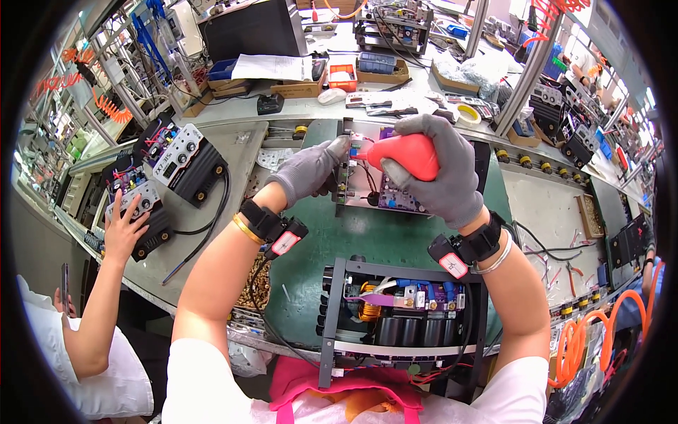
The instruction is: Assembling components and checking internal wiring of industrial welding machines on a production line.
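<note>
My right hand (445,169), in a grey glove, is wrapped round a red squeeze bottle (406,154). The bottle is tilted, its narrow tip pointing left over an open electronic unit (364,180) with purple circuit boards. At that unit's left side, my gloved left hand (311,169) grips the edge of the upright panel, thumb on top; some of its fingers are hidden below. Closer to my body, a second open unit (417,331) in a dark frame shows black capacitors, a copper coil and blue-sleeved parts. Both units are on the green work surface (311,244).
At the left, a person's hand (125,222) touches one of two black-and-silver power units (187,162) with trailing cables. Orange coiled hose (600,332) hangs at the right, near red-handled pliers (574,277). Behind are a tape roll (467,115), a red bin (342,76) and a monitor (254,30).
</note>
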### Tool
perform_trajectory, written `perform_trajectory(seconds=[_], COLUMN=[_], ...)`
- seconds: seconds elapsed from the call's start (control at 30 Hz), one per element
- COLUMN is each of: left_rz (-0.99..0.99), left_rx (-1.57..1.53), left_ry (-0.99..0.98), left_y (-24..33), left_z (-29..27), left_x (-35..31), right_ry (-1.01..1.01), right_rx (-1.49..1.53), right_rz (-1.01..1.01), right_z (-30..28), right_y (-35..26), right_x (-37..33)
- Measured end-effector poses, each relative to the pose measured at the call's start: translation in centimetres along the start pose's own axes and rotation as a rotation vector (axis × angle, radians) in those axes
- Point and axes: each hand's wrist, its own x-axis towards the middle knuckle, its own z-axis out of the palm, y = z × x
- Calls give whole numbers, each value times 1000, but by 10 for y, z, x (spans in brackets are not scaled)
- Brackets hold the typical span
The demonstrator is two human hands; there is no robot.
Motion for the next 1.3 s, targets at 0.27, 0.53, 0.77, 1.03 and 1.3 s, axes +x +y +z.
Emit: perform_trajectory(seconds=[0.27,0.53,0.77,1.03,1.3], left_rz=[-49,-25,-12,33,68], left_rx=[36,34,51,79,97], left_ry=[-3,1,27,43,78], left_y=[7,5,2,-4,-2], left_z=[-2,0,1,5,6], left_x=[-5,-4,-8,1,1], right_ry=[91,-642,-808,-666,-634], right_rx=[93,-16,-56,617,609], right_rz=[171,120,319,575,529], right_z=[-50,-11,26,33,32], right_y=[-22,-6,7,35,37], right_x=[7,2,-7,-30,-32])
